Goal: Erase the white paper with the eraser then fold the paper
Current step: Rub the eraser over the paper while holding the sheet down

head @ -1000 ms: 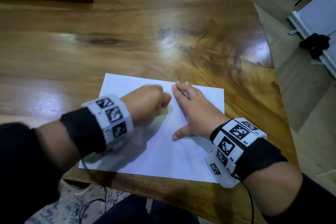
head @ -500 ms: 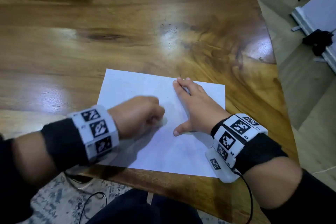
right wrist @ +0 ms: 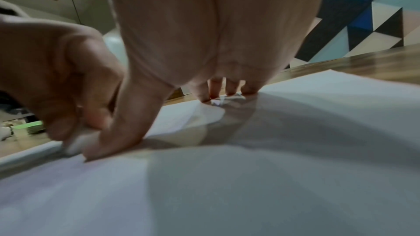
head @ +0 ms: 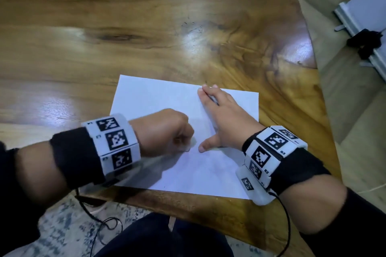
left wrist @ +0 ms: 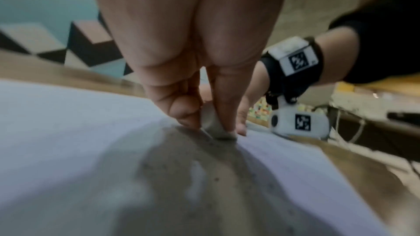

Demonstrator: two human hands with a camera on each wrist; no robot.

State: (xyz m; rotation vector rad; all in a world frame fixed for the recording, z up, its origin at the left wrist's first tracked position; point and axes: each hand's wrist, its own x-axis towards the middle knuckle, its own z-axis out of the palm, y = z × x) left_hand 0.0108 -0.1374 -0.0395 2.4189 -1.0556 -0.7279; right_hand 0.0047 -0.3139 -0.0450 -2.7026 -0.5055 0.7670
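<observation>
Now the left hand is pinching the eraser against the white paper, lying mid-frame on the worktop, while the right hand is pressing flat, fingers spread, just beside.

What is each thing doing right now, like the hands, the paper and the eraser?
Left hand: curled, pinching the eraser.
Eraser: held upright, tip touching the paper.
Right hand: flat, fingers straight, pressing the paper down.
Paper: unfolded, lying flat on the table.
</observation>
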